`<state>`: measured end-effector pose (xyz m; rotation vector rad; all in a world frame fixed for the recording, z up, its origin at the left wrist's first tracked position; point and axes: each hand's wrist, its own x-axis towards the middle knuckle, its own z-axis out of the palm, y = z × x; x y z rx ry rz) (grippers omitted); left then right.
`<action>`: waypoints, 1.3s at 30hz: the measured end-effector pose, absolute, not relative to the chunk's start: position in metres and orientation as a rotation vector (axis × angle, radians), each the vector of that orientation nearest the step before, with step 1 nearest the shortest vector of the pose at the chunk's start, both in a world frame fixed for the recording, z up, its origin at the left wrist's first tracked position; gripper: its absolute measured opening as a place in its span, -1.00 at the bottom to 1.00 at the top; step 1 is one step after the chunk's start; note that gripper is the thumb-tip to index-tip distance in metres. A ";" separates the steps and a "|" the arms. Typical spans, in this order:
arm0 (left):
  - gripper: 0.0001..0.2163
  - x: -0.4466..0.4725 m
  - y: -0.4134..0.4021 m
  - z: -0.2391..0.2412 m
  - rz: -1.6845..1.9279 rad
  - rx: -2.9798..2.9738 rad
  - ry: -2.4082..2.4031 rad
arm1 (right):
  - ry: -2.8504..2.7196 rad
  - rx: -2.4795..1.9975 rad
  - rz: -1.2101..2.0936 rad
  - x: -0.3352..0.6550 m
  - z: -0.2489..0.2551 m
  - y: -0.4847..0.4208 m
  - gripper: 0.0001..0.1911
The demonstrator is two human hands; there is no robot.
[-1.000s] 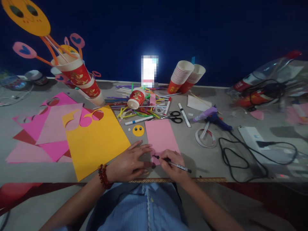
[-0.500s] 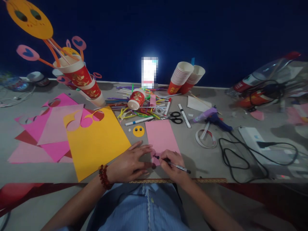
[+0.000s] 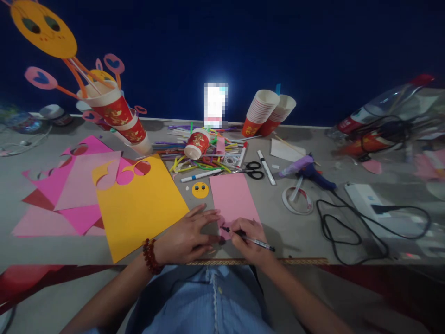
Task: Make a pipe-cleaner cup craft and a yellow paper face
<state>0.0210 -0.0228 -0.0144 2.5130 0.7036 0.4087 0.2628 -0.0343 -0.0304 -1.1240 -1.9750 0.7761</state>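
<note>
In my right hand (image 3: 248, 236) is a pen (image 3: 262, 243), gripped near its dark tip, which meets the lower left of a pink paper sheet (image 3: 232, 197). My left hand (image 3: 189, 234) lies with fingers spread, its fingertips on the left edge of that sheet. Just beyond the left hand, a small yellow paper face (image 3: 200, 190) rests on the table. A large yellow sheet (image 3: 146, 213) with round cut-outs lies to the left, overlapping pink and magenta sheets (image 3: 83, 213).
Black-handled scissors (image 3: 255, 174), markers (image 3: 266, 167) and pipe cleaners (image 3: 167, 148) lie behind the pink sheet. Stacked paper cups (image 3: 260, 111) stand at the back. A glue gun (image 3: 316, 176), tape roll (image 3: 297, 202) and black cable (image 3: 339, 236) are at right. Decorated cups (image 3: 114, 109) stand at left.
The right hand and pen have shifted only very slightly, with the pen tip still at the lower left of the pink sheet. The left hand stays in place.
</note>
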 end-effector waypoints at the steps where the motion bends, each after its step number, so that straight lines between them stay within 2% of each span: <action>1: -0.75 0.021 -0.023 -0.015 0.406 2.513 0.703 | -1.976 -1.118 0.777 0.263 -0.030 -0.034 -0.85; 22: -0.80 0.020 -0.023 -0.015 0.396 2.505 0.703 | -1.988 -1.105 0.830 0.264 -0.028 -0.035 -0.84; 39: -0.75 0.020 -0.023 -0.016 0.401 2.504 0.703 | -2.001 -1.113 0.862 0.267 -0.030 -0.037 -0.86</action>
